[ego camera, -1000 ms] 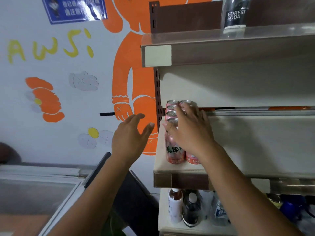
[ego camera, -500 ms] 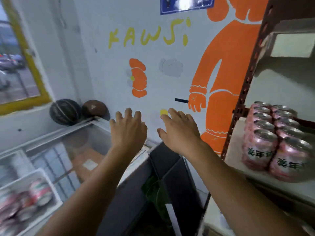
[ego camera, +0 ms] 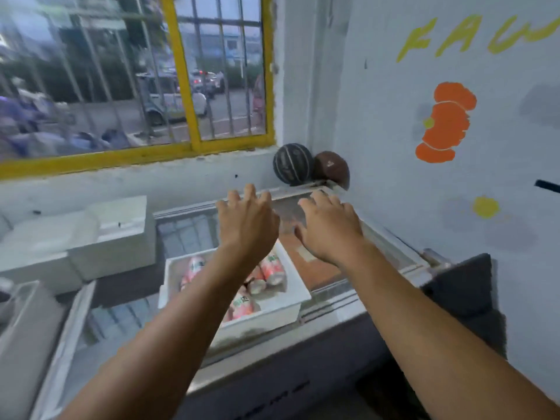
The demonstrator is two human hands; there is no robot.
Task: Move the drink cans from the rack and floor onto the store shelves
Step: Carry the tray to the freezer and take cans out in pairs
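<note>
Glass-topped chest freezer [ego camera: 348, 295] along the window wall carries a white tray [ego camera: 295, 294], and the drink cans [ego camera: 271, 269] lie on their sides inside it, pink and white, a few of them partly hidden behind the left forearm. Both bare arms reach out above the tray. Left hand [ego camera: 247, 224] hovers over the tray's far edge with its fingers [ego camera: 250, 192] spread and slack, holding nothing. Right hand [ego camera: 330, 228] hangs just beside it, over the freezer glass, fingers likewise loose and empty. Neither hand touches a can. Past the hands, two balls sit in the corner, a dark striped one [ego camera: 292, 163] touching a brown one [ego camera: 331, 169]. White foam boxes [ego camera: 118, 237] stand to the left, below the yellow-framed barred window [ego camera: 188, 86]. Orange and yellow painted shapes [ego camera: 445, 122] mark the right-hand wall
</note>
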